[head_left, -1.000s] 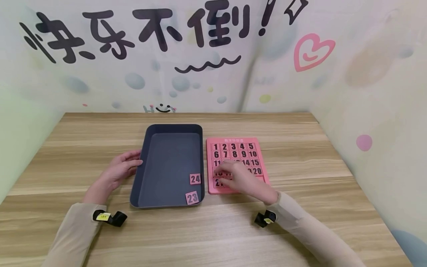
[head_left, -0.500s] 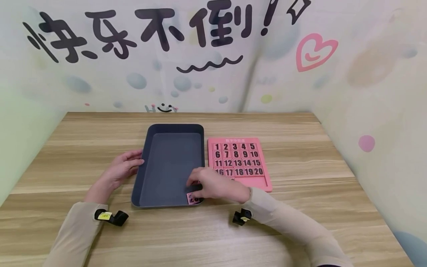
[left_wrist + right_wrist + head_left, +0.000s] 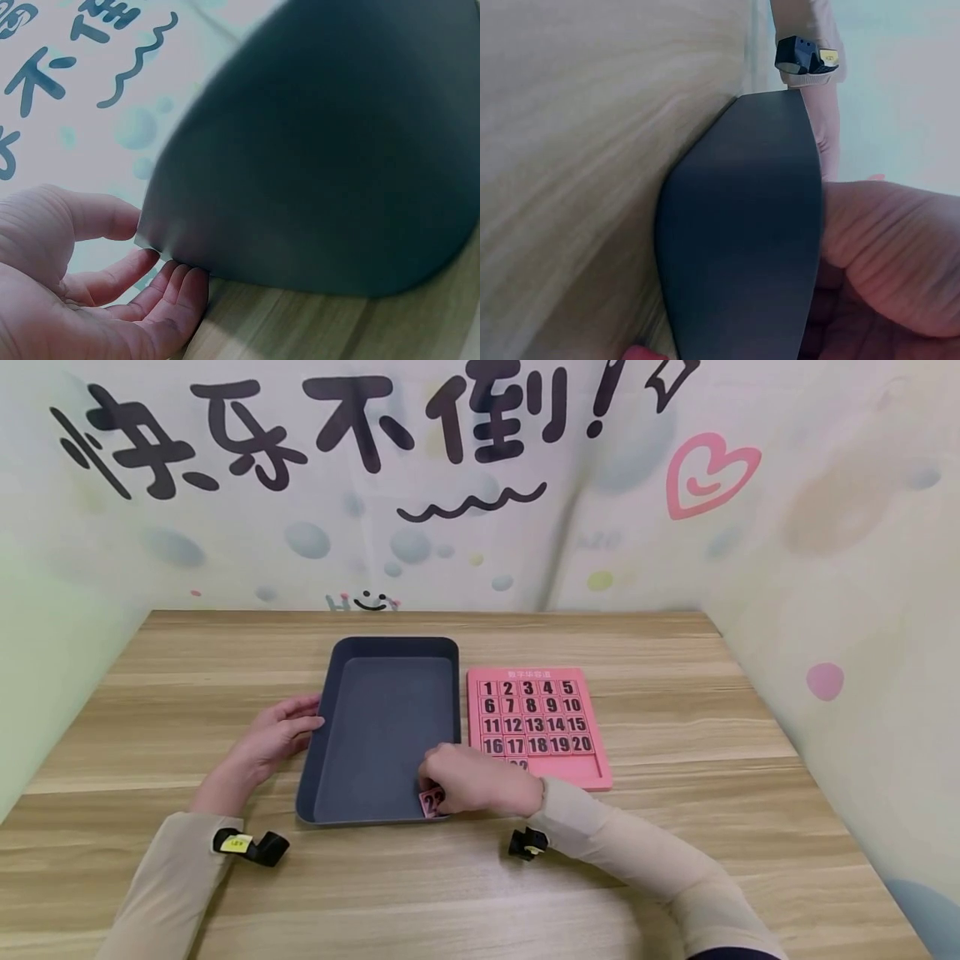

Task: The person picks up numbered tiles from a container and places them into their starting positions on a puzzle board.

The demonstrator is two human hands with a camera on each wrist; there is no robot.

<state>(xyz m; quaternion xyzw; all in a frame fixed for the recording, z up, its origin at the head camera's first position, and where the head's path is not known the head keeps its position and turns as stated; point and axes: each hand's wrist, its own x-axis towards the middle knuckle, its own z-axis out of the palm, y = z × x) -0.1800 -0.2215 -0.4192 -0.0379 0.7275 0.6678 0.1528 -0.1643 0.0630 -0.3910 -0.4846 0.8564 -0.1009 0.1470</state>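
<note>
A dark grey tray (image 3: 375,727) lies left of a pink number slide puzzle (image 3: 570,768). My left hand (image 3: 279,735) holds the tray's left rim; in the left wrist view its thumb and fingers (image 3: 184,292) meet the tray edge. My right hand (image 3: 472,781) reaches over the tray's right wall into the near right corner. Its curled fingers and thumb pinch the number tile 23 (image 3: 430,803), partly covered by the hand. Tile 24 is hidden from view. The right wrist view shows the tray wall (image 3: 739,225) beside the hand, its fingertips hidden.
Rows 1 to 20 fill the upper part of the puzzle; tile 22 (image 3: 518,766) shows partly below them, beside a bare pink stretch. Wood table (image 3: 375,893) surrounds both things. A printed wall (image 3: 337,552) stands behind the table.
My right hand has moved left from the puzzle's bottom row to the tray's near right corner, then closed its fingers at tile 23. The left hand stays at the tray rim.
</note>
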